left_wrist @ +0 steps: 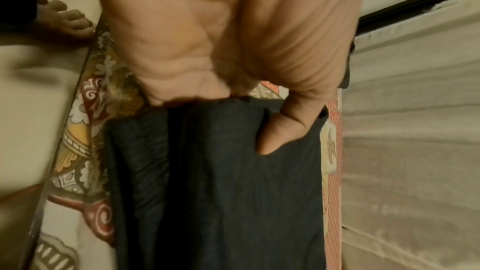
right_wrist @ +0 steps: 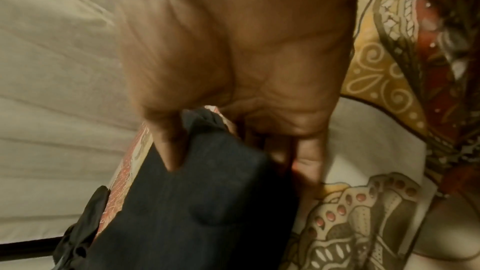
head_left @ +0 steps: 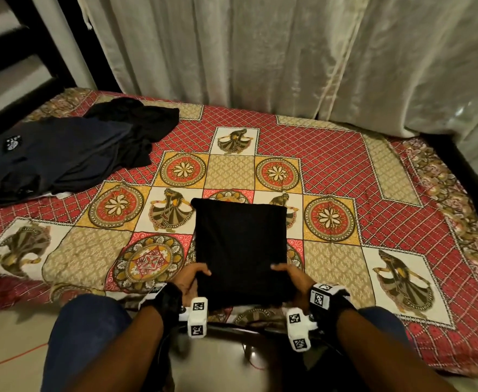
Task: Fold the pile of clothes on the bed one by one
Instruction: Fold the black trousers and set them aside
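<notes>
Black folded cloth rectangle [head_left: 242, 250], soft, light and limp, is lain on the patterned bed [head_left: 331, 154] and pinched at its near corners by left hand [head_left: 191, 281] and right hand [head_left: 294, 280], best supported along both sides.

A patterned bedspread [head_left: 331, 154] in red lattice, with yellow medallion squares and panels of dancing figures, is spread over the bed. Pale, creased curtains [head_left: 260, 52] are hung behind the far edge. A dark frame [head_left: 19, 52] is seen at the upper left. An orange cable [head_left: 11, 359] is laid across the light floor [head_left: 5, 374] at the lower left.
</notes>
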